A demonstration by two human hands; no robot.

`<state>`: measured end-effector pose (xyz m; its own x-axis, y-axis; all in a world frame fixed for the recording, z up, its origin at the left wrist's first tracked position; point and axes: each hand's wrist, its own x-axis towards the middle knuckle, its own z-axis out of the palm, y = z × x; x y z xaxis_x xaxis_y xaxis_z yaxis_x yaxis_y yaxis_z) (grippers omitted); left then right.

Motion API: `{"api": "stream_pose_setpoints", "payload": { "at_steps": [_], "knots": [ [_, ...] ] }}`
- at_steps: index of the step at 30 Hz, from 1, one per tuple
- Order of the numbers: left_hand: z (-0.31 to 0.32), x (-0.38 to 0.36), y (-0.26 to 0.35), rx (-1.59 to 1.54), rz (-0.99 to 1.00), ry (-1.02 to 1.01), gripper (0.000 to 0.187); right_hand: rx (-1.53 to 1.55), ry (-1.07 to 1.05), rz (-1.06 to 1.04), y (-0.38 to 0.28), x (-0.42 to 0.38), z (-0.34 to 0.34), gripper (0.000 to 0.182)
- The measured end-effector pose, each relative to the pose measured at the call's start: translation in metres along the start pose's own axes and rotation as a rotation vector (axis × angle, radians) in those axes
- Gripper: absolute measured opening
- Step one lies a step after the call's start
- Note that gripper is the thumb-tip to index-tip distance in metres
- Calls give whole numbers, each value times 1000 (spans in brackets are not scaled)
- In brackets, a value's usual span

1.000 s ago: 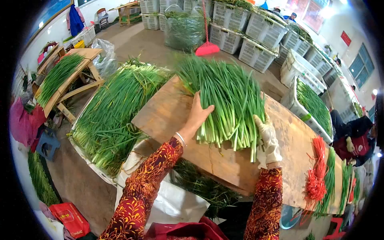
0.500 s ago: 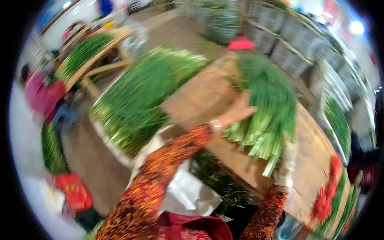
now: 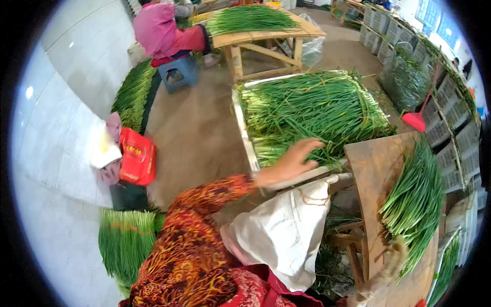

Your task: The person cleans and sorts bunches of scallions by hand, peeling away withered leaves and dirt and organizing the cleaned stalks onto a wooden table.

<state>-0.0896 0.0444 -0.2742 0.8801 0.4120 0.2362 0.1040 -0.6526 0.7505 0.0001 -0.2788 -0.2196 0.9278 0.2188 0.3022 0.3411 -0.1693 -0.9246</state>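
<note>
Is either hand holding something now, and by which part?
Nothing is clearly held. The left hand reaches open over the green onions in the crate; the gloved right hand is too blurred to tell.

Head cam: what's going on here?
A person in a red patterned sleeve reaches their bare left hand over the near edge of a white crate piled with green chives. The gloved right hand, blurred at the lower edge, sits by a separate chive bundle lying on the wooden table. A white cloth hangs beside the table. Another person in pink sits at a farther table.
</note>
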Motion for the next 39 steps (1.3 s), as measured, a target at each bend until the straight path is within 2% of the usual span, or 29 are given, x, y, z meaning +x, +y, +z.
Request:
{"api": "stream_pose_setpoints", "payload": {
  "at_steps": [2, 3, 4, 5, 7, 9, 12, 13, 16, 17, 20, 21, 23, 27, 28, 33, 35, 37, 39],
  "knots": [
    [-32, -17, -48, -14, -103, 95, 49, 47, -185, 113, -4, -15, 27, 17],
    [-49, -24, -46, -18, -249, 144, 50, 61, -277, 154, -6, -22, 41, 15],
    [-60, -24, -57, 22, -252, 155, 52, 53, -405, 49, 2, -25, 52, 15],
    [-68, -19, -66, 64, -256, 173, 53, 91, -444, 110, -2, -30, 64, 16],
    [-74, 5, -74, 47, -201, 193, 55, 79, -555, 64, 12, -33, 78, 16],
    [-72, 43, -68, 18, -107, 180, 59, 126, -597, 133, 24, -36, 87, 18],
    [-49, 111, -70, 31, -13, 131, 66, 66, -607, 121, 39, -36, 93, 19],
    [-39, 135, -71, 116, -23, 93, 71, 116, -594, 259, 34, -35, 94, 18],
    [-4, 197, -78, 263, -20, 49, 81, 106, -561, 259, 39, -30, 98, 20],
    [9, 215, -83, 331, -24, 51, 85, 114, -525, 408, 29, -28, 99, 20],
    [35, 257, -105, 470, -21, 92, 92, 115, -502, 497, 40, -26, 100, 19],
    [39, 269, -113, 568, -39, 132, 94, 134, -471, 496, 45, -27, 101, 19],
    [42, 290, -130, 632, -96, 171, 104, 62, -538, 390, 56, -29, 95, 19],
    [42, 311, -139, 634, -193, 119, 112, 152, -483, 522, 56, -23, 102, 16],
    [38, 313, -138, 673, -228, 90, 114, 107, -525, 405, 63, -24, 102, 17],
    [26, 321, -154, 677, -274, 87, 121, -50, -557, 252, 73, -27, 98, 17],
    [21, 323, -159, 660, -307, 90, 123, 5, -522, 615, 84, -36, 98, 16],
    [15, 321, -160, 609, -381, 66, 123, -87, -559, 443, 74, -27, 97, 16],
    [12, 323, -162, 590, -381, 90, 124, -68, -559, 414, 76, -27, 96, 16]
  ]
}}
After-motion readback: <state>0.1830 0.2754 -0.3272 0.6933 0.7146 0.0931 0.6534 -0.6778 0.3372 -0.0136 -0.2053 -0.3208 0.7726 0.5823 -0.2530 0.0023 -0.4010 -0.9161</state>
